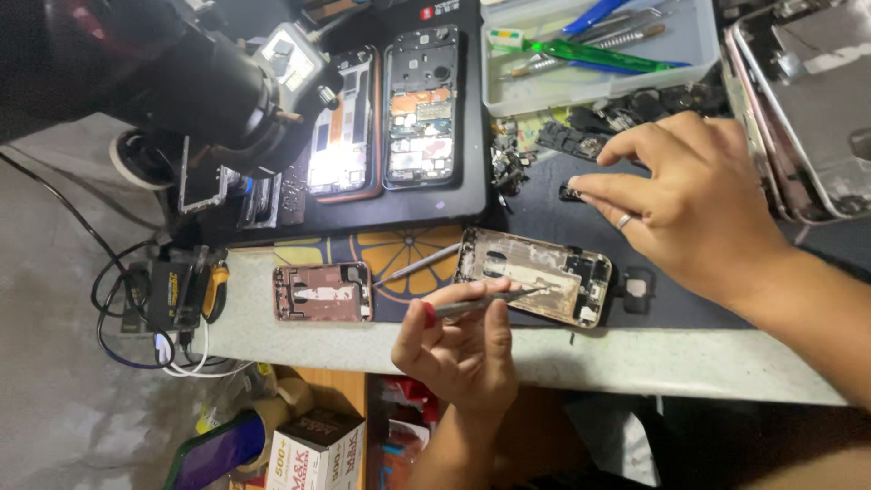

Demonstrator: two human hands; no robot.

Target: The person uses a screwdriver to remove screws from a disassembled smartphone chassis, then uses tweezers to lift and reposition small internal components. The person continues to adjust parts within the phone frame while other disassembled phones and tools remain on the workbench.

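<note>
Starting at the left edge, a tangle of black and white cables hangs off the table, with a black microscope above it. Next comes a small pink phone frame lying flat near the table's front edge, and behind it two opened phones side by side on a dark mat. My left hand comes up from below, its grip narrow around a thin metal tool with a red end, whose tip rests over the open phone body lying flat at the middle of the table. Farther back sits a clear tray of tools. My right hand, a ring on one finger, has its fingertips pinching a small dark part on the mat. At the far right leans a stack of phone shells.
</note>
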